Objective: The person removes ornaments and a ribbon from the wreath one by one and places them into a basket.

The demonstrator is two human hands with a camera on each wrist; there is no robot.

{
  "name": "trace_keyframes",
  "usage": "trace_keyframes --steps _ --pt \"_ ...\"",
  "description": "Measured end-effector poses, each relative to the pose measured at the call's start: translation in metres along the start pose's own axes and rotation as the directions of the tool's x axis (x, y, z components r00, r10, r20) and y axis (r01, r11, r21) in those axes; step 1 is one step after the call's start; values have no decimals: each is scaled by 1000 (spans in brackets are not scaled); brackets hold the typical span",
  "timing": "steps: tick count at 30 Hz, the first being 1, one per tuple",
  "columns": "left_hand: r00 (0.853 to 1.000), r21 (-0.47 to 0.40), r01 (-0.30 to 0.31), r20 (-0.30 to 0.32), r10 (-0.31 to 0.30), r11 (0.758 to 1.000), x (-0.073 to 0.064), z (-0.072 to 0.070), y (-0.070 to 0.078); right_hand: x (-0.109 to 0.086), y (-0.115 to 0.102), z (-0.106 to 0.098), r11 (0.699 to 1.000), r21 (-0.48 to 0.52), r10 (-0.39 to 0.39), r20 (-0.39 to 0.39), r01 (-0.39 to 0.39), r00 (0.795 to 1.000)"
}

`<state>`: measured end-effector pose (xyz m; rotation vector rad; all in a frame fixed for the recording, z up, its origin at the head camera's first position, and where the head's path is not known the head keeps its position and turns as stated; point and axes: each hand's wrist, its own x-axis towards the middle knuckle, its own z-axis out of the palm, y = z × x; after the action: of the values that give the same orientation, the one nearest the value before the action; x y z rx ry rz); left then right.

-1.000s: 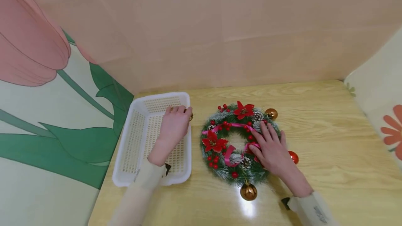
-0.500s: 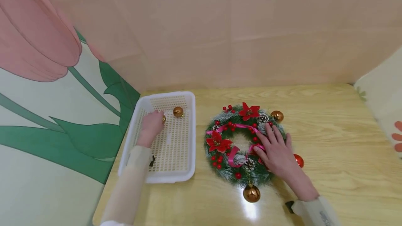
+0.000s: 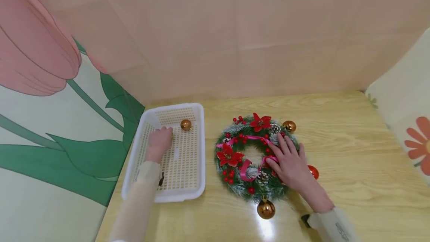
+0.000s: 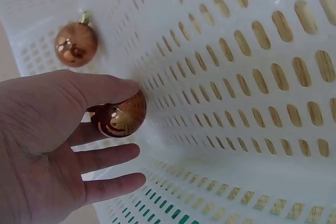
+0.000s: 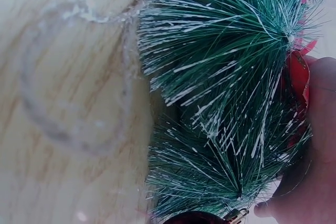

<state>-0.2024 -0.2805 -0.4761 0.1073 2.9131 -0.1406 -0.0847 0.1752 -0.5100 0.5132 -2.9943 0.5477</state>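
In the white plastic basket (image 3: 202, 160), my left hand (image 3: 160, 139) reaches down near the left side. The left wrist view shows its thumb and index finger pinching a shiny copper Christmas ball (image 4: 122, 119), while the other fingers extend apart. A second copper ball (image 3: 186, 124) lies loose towards the back of the basket. My right hand (image 3: 291, 163) rests with spread fingers on the right side of a green Christmas wreath (image 3: 231, 182). Red poinsettias (image 3: 229, 155), berries, pinecones and a pink ribbon (image 3: 246, 171) decorate the wreath.
Copper balls hang at the wreath's front (image 3: 266, 209) and back right; a red ball (image 3: 314, 171) sits at its right. The wooden table (image 3: 362, 152) meets a back wall and painted side panels. A blurred pale loop (image 5: 73, 77) shows in the right wrist view.
My left hand has moved left and down inside the basket, away from its right rim. One copper ball now shows loose at the back. My right hand stays on the wreath.
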Motion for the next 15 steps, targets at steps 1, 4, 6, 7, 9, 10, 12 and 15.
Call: trace_keyframes --steps 1,4,6,7,9,10,12,15 --pt "1000 -4 4 6 -4 1000 -1 0 0 -1 0 1 1000 5 3 7 -3 1000" --pt "1000 -18 6 10 -6 1000 -5 -3 1 -3 -1 5 1000 22 11 22 -12 1000" --pt "1000 -24 -7 -6 7 1000 -8 -7 2 -4 -1 6 1000 22 13 27 -14 1000" --pt "1000 -29 -13 -21 13 999 -10 -9 3 -4 -1 6 1000 21 14 28 -15 1000" --pt "997 -31 -36 -76 33 999 -12 -13 5 -4 -1 5 1000 22 15 29 -16 999" --pt "993 -31 -45 -107 42 998 -13 -15 6 -4 0 4 1000 23 15 27 -16 1000" --pt "985 -28 -62 -166 57 998 -18 -20 11 -3 0 2 1000 27 14 21 -15 1000" --pt "961 -23 -94 -264 85 995 -29 -32 23 -1 0 0 999 31 12 10 -13 1000"
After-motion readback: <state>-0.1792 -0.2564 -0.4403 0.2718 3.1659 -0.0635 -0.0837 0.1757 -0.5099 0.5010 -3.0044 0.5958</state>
